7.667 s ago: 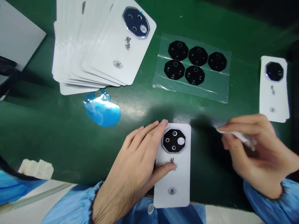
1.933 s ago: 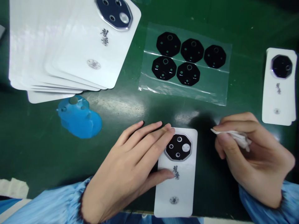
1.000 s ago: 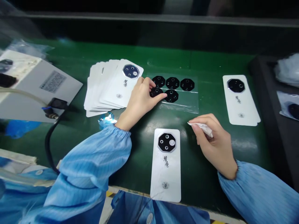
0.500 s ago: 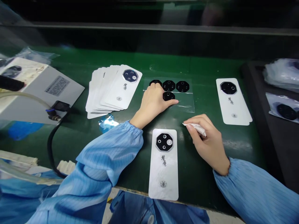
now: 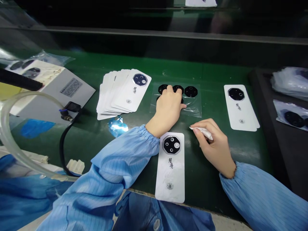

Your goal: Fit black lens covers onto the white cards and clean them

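Observation:
My left hand (image 5: 168,107) rests on a clear plastic sheet (image 5: 192,110) of black octagonal lens pieces, its fingertips among them. Three pieces show in the far row, with the nearest black octagonal piece (image 5: 190,91) at the right; others lie hidden under my fingers. My right hand (image 5: 213,142) pinches a folded white wipe (image 5: 202,132) and hovers over the green mat, just right of a white card (image 5: 170,181). That card carries a black octagonal camera ring (image 5: 171,145) with a silver rim, and my left cuff lies close to it.
A fanned stack of white cards (image 5: 122,93) lies left of the sheet, and a crumpled blue film (image 5: 117,127) lies below it. Another card (image 5: 240,107) sits right. Further left are a grey labelled box (image 5: 60,93), a black cable (image 5: 64,149) and a clear tube (image 5: 7,134).
My left hand has slid further onto the plastic sheet, now covering the near pieces. The view has tilted up from the close frames. My right hand keeps the wipe.

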`<act>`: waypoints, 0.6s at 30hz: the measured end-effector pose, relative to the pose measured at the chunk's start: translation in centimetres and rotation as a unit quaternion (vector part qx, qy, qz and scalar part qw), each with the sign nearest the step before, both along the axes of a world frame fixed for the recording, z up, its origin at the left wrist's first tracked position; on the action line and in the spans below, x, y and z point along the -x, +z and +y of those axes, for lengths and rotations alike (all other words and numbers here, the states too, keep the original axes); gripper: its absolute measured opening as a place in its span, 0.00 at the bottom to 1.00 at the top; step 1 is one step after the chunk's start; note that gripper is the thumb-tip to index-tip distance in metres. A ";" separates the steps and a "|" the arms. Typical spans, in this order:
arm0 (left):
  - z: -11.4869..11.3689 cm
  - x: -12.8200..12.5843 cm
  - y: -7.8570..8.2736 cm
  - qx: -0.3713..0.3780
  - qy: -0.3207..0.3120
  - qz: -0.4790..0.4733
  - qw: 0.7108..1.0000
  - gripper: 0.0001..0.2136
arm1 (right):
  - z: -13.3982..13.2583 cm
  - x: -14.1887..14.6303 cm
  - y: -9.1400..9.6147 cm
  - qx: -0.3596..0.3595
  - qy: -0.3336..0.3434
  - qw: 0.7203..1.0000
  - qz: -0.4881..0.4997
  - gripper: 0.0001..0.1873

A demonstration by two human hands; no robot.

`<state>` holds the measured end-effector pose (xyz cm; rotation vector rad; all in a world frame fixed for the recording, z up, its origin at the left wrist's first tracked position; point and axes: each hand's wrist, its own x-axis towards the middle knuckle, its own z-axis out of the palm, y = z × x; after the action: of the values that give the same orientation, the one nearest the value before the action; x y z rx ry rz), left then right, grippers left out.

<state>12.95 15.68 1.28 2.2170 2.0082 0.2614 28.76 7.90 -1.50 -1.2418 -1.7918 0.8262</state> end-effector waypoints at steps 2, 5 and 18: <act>-0.4 -0.5 0.3 0.001 -0.002 0.026 1.000 0.14 | 0.0 0.0 0.0 -0.012 0.004 1.000 -0.005 0.06; -0.7 -1.1 0.6 0.007 -0.004 0.051 0.999 0.13 | 0.0 0.1 -0.1 -0.022 0.005 1.000 -0.010 0.06; -1.3 -2.1 0.1 -0.019 -0.003 0.072 0.997 0.13 | 0.0 0.2 -0.1 -0.036 0.007 0.999 -0.012 0.06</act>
<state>15.06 14.39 1.42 2.3267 2.0835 0.1438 28.56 7.89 -1.57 -1.1978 -1.8355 0.7502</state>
